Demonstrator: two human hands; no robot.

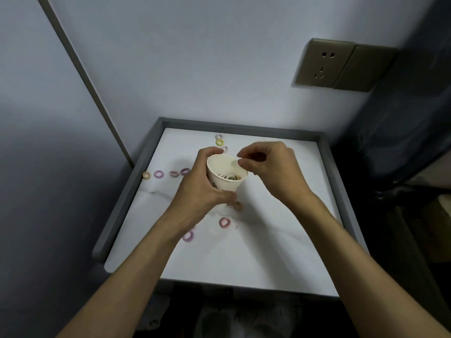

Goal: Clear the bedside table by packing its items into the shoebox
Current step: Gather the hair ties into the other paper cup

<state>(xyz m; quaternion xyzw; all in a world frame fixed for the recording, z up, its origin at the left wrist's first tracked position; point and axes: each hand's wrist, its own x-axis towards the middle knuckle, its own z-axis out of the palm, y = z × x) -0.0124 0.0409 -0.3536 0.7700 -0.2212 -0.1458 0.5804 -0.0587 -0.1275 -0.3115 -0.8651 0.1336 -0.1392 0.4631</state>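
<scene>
1 paper cup (225,165), its print unreadable, is gripped by the left hand (197,191); the right hand (273,172) is curled above it, contents untellable.

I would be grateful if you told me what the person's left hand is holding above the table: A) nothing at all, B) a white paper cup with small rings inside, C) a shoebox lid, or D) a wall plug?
B: the left hand grips a white paper cup round its side, and a few small coloured rings lie in its bottom.
</scene>
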